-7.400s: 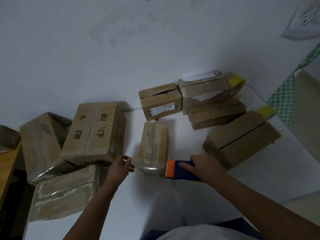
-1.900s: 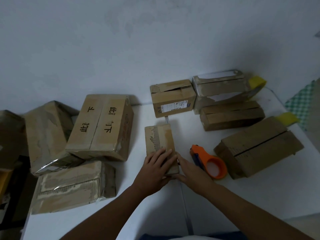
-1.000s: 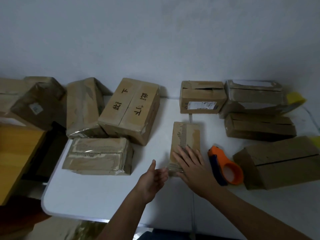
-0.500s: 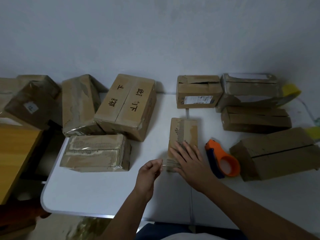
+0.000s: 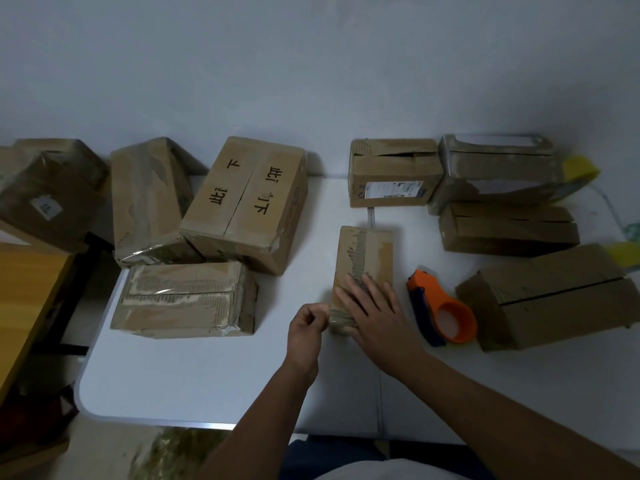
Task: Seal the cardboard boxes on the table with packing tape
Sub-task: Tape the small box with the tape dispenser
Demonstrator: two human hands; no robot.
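Observation:
A small narrow cardboard box [image 5: 367, 258] lies in the middle of the white table [image 5: 194, 382], its top streaked with tape. My right hand [image 5: 375, 315] lies flat on its near end, fingers straight and spread. My left hand [image 5: 306, 329] is just left of the box's near corner, fingers curled, thumb and fingertips pinched together at the tape edge there. An orange and blue tape dispenser [image 5: 443, 311] lies on the table right of the box, held by neither hand.
Taped boxes crowd the left: a large one with black writing [image 5: 249, 202], a flat one [image 5: 187, 299], a wrapped one [image 5: 149, 199]. On the right are several boxes [image 5: 393, 174] [image 5: 505, 226] [image 5: 554, 299]. A wooden surface [image 5: 27, 292] borders the left.
My left hand has closed from open to a pinch at the box's near left corner. My right hand stays flat on the box. The view has shifted slightly.

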